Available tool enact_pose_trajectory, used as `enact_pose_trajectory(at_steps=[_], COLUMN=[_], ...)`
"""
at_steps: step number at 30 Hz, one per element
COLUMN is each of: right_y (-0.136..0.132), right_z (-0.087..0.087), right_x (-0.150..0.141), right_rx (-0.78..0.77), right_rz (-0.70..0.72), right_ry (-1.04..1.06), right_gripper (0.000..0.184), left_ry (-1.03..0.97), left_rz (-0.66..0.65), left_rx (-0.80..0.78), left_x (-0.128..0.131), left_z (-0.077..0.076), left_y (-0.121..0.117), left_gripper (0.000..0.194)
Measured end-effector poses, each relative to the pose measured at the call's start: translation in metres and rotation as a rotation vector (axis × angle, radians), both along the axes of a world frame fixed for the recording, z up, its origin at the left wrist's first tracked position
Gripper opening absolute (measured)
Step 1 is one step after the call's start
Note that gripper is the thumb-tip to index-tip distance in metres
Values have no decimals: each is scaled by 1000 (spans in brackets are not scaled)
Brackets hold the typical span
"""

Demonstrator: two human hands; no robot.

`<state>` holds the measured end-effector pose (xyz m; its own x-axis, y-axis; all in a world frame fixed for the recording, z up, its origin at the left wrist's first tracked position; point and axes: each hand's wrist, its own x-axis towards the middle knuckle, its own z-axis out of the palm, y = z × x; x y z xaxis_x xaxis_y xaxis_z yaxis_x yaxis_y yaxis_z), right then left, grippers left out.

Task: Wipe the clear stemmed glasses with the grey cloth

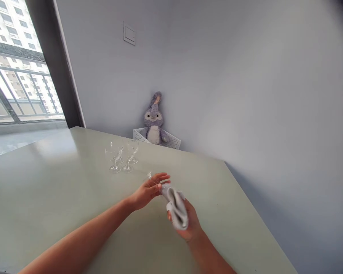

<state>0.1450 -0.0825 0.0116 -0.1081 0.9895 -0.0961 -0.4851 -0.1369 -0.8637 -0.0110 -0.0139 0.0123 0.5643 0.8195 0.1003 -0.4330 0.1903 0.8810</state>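
Observation:
My left hand (150,189) is closed round a clear stemmed glass, mostly hidden by the fingers; what looks like its foot (149,175) shows beyond them. In my right hand (191,220) is a folded, light grey cloth (175,207), slightly blurred. The cloth's far end meets the glass beside my left fingertips. Both hands are above the pale green tabletop (148,243). Several clear stemmed glasses (127,167) stand upright in a group on the table, beyond my left hand and to its left.
A white perforated basket (173,142) with a purple plush toy (153,121) in it is at the table's far edge, in the wall corner. A wall (260,95) runs along the right side. Behind the table on the left is a window (23,76).

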Motion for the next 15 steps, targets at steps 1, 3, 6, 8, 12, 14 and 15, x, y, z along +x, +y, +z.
enact_pose_trajectory(at_steps=[1, 3, 6, 8, 12, 14, 15], right_y=[-1, -5, -8, -6, 3, 6, 7], right_z=[0, -2, -6, -9, -6, -2, -1], right_x=[-1, -4, -10, -11, -4, 1, 3], right_rx=[-65, -121, 46, 297, 449, 264, 150], right_rz=[15, 39, 24, -20, -15, 11, 18], right_ry=[63, 29, -317, -615, -737, -499, -357], right_gripper=[27, 29, 29, 28, 28, 30, 32], left_ry=[-10, 0, 8, 28, 160, 170, 145], left_rz=[-33, -65, -49, -33, 32, 76, 84], left_rx=[18, 20, -77, -149, -150, -92, -56], left_x=[-1, -2, 0, 3, 8, 8, 7], left_z=[2, 3, -2, -7, -8, -1, 3], left_y=[0, -1, -1, -2, -3, -4, -5], left_gripper=[35, 28, 19, 22, 31, 29, 28])
